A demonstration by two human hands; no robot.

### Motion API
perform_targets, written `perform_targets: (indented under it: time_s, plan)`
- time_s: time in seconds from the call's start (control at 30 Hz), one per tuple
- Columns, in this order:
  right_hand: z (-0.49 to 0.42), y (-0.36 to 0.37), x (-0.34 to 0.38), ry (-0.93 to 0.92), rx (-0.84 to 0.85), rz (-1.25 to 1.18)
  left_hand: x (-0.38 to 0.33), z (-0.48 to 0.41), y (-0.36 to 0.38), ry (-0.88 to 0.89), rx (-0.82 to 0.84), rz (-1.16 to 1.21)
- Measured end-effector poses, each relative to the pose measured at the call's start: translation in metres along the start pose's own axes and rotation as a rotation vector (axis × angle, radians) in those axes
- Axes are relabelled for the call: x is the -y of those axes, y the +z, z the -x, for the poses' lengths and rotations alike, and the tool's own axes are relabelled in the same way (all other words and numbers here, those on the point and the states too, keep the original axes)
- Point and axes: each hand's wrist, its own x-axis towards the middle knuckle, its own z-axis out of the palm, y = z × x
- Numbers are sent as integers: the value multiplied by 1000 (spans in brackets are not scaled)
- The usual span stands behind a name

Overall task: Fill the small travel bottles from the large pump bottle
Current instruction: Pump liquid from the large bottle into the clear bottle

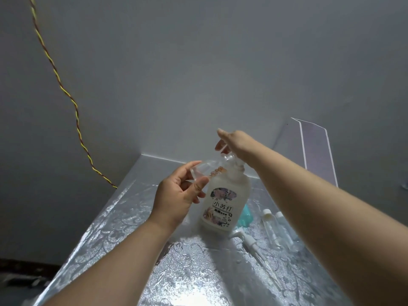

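Note:
The large frosted pump bottle (225, 202) with a flowered label stands upright on the silver-foil table (123, 228). My right hand (231, 141) is on top of its clear pump head (227, 156), fingers curled down over it. My left hand (178, 199) pinches a small clear travel bottle (202, 170) between thumb and fingers, held right at the pump's spout. Two more clear travel bottles with white caps (270, 224) (283, 228) are to the right of the big bottle, partly hidden by my right forearm.
A white spray pump with a tube (248, 239) lies on the table in front of the spare bottles. A teal object (245, 216) sits behind the big bottle. Walls close off the table's back and right; a twisted cable (66, 91) hangs at the left.

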Motion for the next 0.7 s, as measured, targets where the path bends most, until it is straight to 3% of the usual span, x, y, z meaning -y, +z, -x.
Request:
perform_targets:
  time_s: [0.7]
  plan:
    - [2, 2, 4, 8, 2, 56, 10, -5, -1, -18, 23, 105]
